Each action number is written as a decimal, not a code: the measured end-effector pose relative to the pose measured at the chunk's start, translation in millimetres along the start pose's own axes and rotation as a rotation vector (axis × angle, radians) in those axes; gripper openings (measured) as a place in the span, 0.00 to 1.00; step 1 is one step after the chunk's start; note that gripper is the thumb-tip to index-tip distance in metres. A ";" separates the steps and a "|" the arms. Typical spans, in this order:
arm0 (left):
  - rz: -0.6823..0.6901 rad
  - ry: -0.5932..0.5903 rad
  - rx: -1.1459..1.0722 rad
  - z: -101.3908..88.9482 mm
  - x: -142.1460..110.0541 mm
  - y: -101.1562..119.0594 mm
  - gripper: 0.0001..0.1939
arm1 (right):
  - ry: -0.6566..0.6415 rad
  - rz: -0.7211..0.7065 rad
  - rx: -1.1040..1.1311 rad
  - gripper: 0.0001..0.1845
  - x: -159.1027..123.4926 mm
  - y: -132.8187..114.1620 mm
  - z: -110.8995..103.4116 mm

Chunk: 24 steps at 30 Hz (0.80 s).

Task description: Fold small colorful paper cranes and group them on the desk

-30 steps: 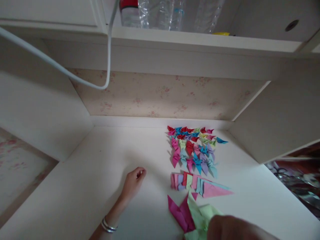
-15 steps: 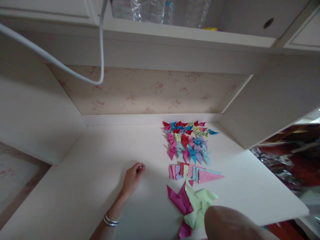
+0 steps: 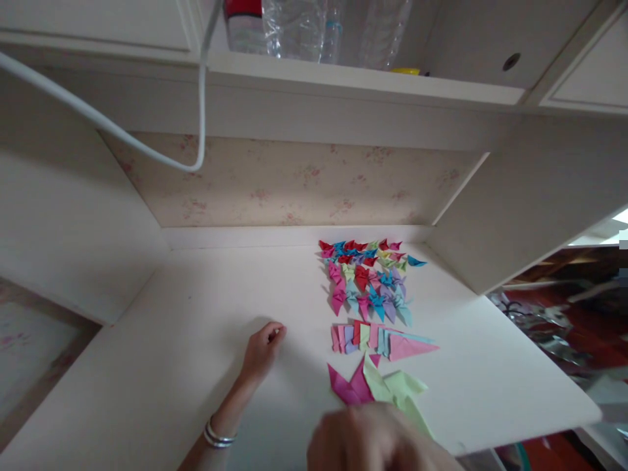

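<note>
My left hand (image 3: 263, 353), with silver bangles at the wrist, rests on the white desk (image 3: 216, 294). Its fingers are curled in, and nothing shows in them. My right hand (image 3: 375, 435) is at the bottom of the view, slightly blurred, knuckles up and fingers bent inward. What those fingers hold, if anything, is hidden beneath. It covers part of a large magenta folded-paper crane (image 3: 350, 386) and a large pale green one (image 3: 402, 389). Just behind these lies a row of narrow folded-paper pieces (image 3: 363, 337), with a pink pointed one (image 3: 412, 347) at the right end.
Farther back sit rows of medium paper cranes (image 3: 363, 291) and small paper cranes (image 3: 360, 252). A white cable (image 3: 186, 167) hangs at upper left. Clear plastic bottles (image 3: 294, 29) stand on the shelf above. The right side panel (image 3: 530, 196) borders the desk.
My right hand has moved left and up from the lower right, over the large paper cranes, and now hides more of them. My left hand stays in place. The view has tilted slightly upward.
</note>
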State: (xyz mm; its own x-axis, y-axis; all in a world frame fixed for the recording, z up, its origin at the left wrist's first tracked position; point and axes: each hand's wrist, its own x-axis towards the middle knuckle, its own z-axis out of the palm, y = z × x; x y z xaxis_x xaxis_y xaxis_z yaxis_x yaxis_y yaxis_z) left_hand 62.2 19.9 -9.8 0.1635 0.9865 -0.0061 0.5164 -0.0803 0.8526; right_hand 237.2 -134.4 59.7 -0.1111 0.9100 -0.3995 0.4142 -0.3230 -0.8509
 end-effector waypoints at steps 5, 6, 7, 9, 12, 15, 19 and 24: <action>0.032 0.015 -0.097 1.8 -4.5 0.2 0.19 | -0.216 -0.367 -0.076 0.26 67.2 -51.0 10.1; 0.041 0.003 -0.102 2.2 -5.7 0.8 0.20 | -0.130 -0.422 -0.179 0.24 75.5 -47.1 17.8; 0.052 -0.014 -0.094 2.3 -6.9 1.5 0.20 | -0.049 -0.465 -0.293 0.22 82.2 -39.8 25.4; 0.084 -0.060 -0.054 1.7 -9.5 3.6 0.20 | 0.054 -0.526 -0.500 0.19 91.4 -20.8 38.5; 0.161 -0.134 0.002 -1.7 -13.8 7.7 0.20 | 0.110 -0.632 -0.666 0.15 97.7 1.9 49.6; 0.226 -0.191 0.043 -5.0 -17.4 10.8 0.22 | 0.136 -0.722 -0.703 0.12 99.1 8.9 52.2; 0.260 -0.217 0.138 -4.3 -17.8 9.8 0.25 | 0.139 -0.727 -0.707 0.11 98.8 8.7 49.8; 0.274 -0.119 0.311 3.5 -15.5 3.3 0.27 | 0.135 -0.693 -0.721 0.10 101.3 12.7 49.3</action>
State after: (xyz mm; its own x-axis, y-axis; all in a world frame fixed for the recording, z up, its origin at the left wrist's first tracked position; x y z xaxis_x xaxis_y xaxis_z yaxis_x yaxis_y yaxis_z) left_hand 64.3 3.8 -8.8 0.4163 0.9010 0.1222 0.6661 -0.3937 0.6335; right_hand 186.7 -59.2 -8.3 -0.4500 0.8737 0.1847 0.7494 0.4819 -0.4541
